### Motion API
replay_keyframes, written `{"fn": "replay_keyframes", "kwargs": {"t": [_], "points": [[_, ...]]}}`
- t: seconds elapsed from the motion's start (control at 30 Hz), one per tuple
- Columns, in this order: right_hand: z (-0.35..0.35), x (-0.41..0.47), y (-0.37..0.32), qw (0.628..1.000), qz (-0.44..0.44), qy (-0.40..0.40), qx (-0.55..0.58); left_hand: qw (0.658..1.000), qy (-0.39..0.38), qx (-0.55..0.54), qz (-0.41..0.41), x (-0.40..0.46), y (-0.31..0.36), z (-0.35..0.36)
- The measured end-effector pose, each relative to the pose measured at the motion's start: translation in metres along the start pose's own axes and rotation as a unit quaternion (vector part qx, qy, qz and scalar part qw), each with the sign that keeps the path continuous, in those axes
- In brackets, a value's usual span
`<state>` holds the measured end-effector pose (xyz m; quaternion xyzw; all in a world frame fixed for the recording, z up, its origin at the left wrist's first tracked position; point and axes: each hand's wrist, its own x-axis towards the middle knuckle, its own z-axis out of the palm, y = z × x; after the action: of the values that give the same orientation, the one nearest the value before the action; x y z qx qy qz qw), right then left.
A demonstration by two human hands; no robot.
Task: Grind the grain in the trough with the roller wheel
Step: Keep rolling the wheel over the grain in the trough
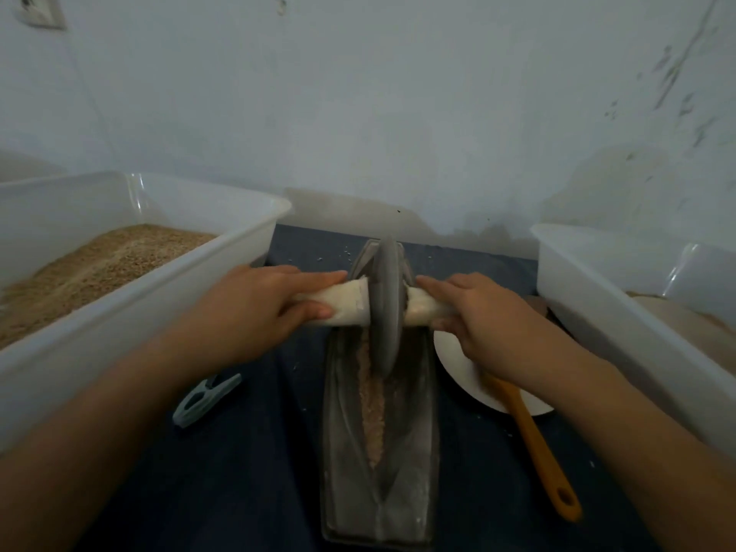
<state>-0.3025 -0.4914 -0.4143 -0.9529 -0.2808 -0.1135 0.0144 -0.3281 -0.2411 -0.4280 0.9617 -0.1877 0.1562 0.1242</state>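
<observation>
The grey metal disc-shaped roller wheel [383, 308] stands upright in the long dark metal trough [414, 452], over pale crushed grain [372, 416]; the left hand [255, 308] and right hand [482, 316] curl round its white-wrapped axle handle [348, 304], index fingers extended

Far end of trough [380, 492] hidden behind roller wheel [384, 308]. Plate [458, 364] half covered by right hand [482, 316]. Both tubs [131, 308] cut off by edges.
</observation>
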Motion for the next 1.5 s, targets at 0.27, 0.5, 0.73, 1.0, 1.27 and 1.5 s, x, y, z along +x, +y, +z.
{"fn": "replay_keyframes", "kwargs": {"t": [0.27, 0.5, 0.73, 1.0, 1.27, 1.5], "points": [[-0.028, -0.02, -0.014, 0.996, -0.047, -0.07, -0.015, 0.976, -0.137, -0.161, 0.05, -0.01, -0.009, -0.023], [-0.049, -0.042, -0.025, 0.99, -0.071, -0.121, 0.019, 0.923, -0.245, -0.283, 0.093, -0.015, -0.006, -0.039], [-0.026, 0.013, 0.001, 0.993, 0.017, -0.109, 0.05, 0.998, -0.032, -0.055, -0.005, -0.003, 0.003, -0.007], [-0.038, -0.011, -0.021, 0.992, 0.007, -0.125, -0.021, 0.979, -0.111, -0.169, 0.037, -0.008, -0.007, -0.02], [-0.059, -0.033, -0.029, 0.98, -0.029, -0.195, -0.03, 0.955, -0.177, -0.221, 0.092, -0.015, -0.004, -0.035], [-0.019, 0.006, -0.003, 0.996, 0.036, -0.075, 0.043, 0.999, 0.005, -0.042, 0.025, 0.0, -0.004, 0.001]]}}
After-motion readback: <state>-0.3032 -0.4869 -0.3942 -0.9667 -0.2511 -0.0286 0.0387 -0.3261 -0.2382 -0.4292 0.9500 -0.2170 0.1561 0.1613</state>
